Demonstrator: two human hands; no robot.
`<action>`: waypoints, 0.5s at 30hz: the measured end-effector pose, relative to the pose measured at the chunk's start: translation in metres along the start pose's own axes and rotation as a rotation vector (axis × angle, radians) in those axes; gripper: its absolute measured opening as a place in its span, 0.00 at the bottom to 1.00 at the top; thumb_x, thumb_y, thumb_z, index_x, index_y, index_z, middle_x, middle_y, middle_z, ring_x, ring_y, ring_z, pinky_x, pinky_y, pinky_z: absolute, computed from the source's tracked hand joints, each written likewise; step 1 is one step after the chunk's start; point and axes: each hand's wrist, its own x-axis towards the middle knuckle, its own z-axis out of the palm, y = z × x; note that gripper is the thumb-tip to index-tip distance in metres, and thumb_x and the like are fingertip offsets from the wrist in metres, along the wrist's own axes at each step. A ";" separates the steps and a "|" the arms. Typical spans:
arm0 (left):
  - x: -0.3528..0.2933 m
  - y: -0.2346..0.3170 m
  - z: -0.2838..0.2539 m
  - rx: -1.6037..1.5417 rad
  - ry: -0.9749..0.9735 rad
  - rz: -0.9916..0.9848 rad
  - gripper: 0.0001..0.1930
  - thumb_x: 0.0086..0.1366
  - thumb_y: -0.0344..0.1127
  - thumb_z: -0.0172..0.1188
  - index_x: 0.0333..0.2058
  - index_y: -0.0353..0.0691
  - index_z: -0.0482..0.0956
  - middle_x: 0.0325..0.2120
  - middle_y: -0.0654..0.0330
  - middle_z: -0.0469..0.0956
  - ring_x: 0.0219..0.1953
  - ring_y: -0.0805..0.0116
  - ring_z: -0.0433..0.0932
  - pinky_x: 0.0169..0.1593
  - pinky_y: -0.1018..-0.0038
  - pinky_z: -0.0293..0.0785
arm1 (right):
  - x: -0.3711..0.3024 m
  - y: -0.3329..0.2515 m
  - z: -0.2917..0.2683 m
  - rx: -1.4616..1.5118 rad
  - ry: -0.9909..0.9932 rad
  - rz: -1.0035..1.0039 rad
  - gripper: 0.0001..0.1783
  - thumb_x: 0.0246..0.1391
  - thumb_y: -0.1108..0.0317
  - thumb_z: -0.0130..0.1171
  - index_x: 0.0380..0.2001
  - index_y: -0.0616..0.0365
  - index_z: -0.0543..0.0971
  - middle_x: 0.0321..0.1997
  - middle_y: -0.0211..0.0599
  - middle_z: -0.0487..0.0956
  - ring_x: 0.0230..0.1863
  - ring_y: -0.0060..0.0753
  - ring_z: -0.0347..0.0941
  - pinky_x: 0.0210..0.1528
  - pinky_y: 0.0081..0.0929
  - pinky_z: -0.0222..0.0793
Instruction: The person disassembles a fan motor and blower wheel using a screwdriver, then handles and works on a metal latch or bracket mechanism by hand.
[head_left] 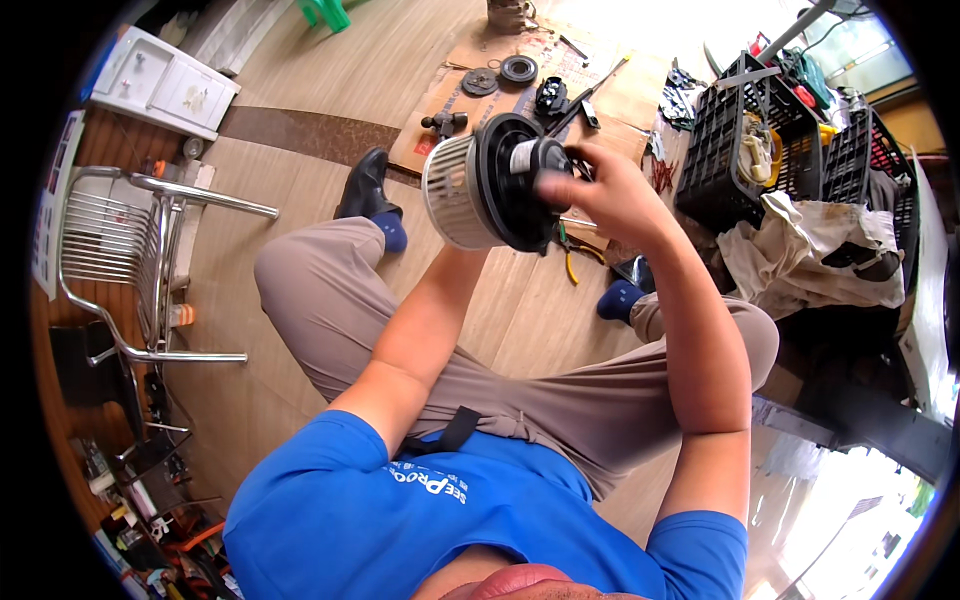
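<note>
A black blower motor (pixel 510 180) with a pale slatted fan wheel (pixel 452 192) is held up in front of me, tilted on its side with the wheel toward the left. My right hand (pixel 612 200) grips the motor's end, thumb on the near side and slightly blurred, other fingers around the far side. My left forearm runs up behind the fan wheel, which hides my left hand, so its fingers do not show. Below the motor, pliers with yellow handles (pixel 571 266) lie on the floor between my feet.
Cardboard (pixel 625 105) on the floor ahead carries round black parts (pixel 518 69), a dark fitting (pixel 444 123) and a black housing (pixel 551 96). Black plastic crates (pixel 730 135) and a draped pale cloth (pixel 790 255) stand right. A metal chair (pixel 108 235) and white cabinet (pixel 165 88) are left.
</note>
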 end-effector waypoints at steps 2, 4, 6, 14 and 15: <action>0.004 -0.001 -0.002 0.007 -0.006 0.014 0.24 0.70 0.49 0.50 0.57 0.38 0.70 0.55 0.54 0.73 0.54 0.61 0.75 0.57 0.64 0.75 | 0.006 -0.001 -0.001 -0.019 0.011 0.129 0.28 0.56 0.49 0.61 0.48 0.64 0.77 0.40 0.50 0.81 0.45 0.44 0.77 0.49 0.33 0.71; 0.008 -0.002 -0.003 0.023 -0.014 0.032 0.24 0.70 0.49 0.50 0.57 0.38 0.70 0.55 0.54 0.73 0.54 0.62 0.75 0.57 0.64 0.75 | 0.011 0.010 0.001 -0.173 0.095 0.137 0.34 0.61 0.40 0.50 0.48 0.65 0.78 0.43 0.58 0.80 0.49 0.54 0.76 0.52 0.40 0.70; 0.011 -0.002 -0.006 0.044 -0.027 0.050 0.24 0.70 0.49 0.50 0.57 0.38 0.69 0.56 0.54 0.73 0.54 0.62 0.75 0.57 0.65 0.75 | 0.013 0.013 0.002 -0.167 0.155 0.103 0.32 0.62 0.43 0.51 0.46 0.67 0.77 0.37 0.49 0.79 0.40 0.41 0.77 0.44 0.34 0.70; 0.000 0.008 0.048 -0.206 -0.060 -0.244 0.24 0.68 0.51 0.52 0.56 0.41 0.71 0.53 0.52 0.74 0.53 0.59 0.76 0.58 0.63 0.74 | 0.018 0.027 0.001 -0.203 0.200 0.071 0.29 0.62 0.47 0.53 0.45 0.68 0.76 0.35 0.50 0.79 0.40 0.42 0.76 0.43 0.35 0.70; 0.002 0.006 0.041 -0.234 -0.044 -0.300 0.24 0.67 0.51 0.53 0.55 0.42 0.72 0.54 0.52 0.74 0.54 0.59 0.76 0.58 0.62 0.74 | 0.018 0.022 0.002 -0.206 0.159 0.106 0.31 0.61 0.45 0.53 0.45 0.68 0.77 0.40 0.59 0.80 0.46 0.58 0.76 0.48 0.43 0.70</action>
